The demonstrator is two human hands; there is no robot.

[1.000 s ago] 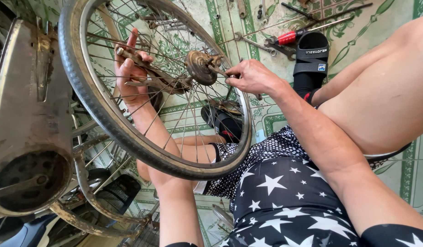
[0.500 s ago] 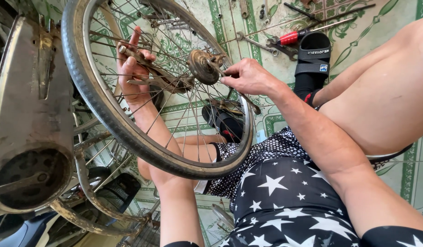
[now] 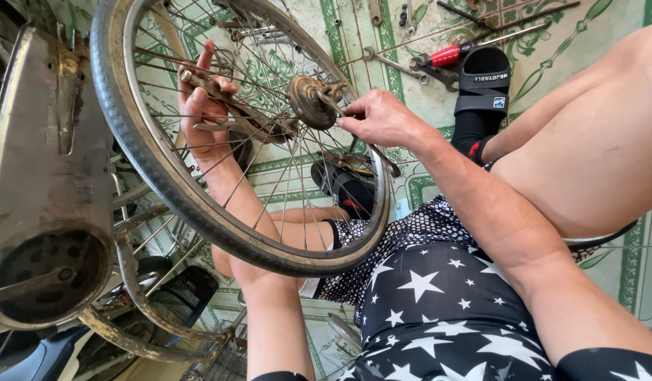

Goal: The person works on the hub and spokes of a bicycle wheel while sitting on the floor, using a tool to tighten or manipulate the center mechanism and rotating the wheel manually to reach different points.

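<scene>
left hand [image 3: 202, 116] gripping wrench [image 3: 227, 106], right hand [image 3: 382, 116] at hub [image 3: 310, 101]

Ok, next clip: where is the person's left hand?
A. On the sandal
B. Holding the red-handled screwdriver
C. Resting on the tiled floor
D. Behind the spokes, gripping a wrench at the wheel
D: the left hand reaches behind the bicycle wheel's spokes and grips a wrench leading toward the hub; the red-handled screwdriver lies untouched on the floor.
</scene>
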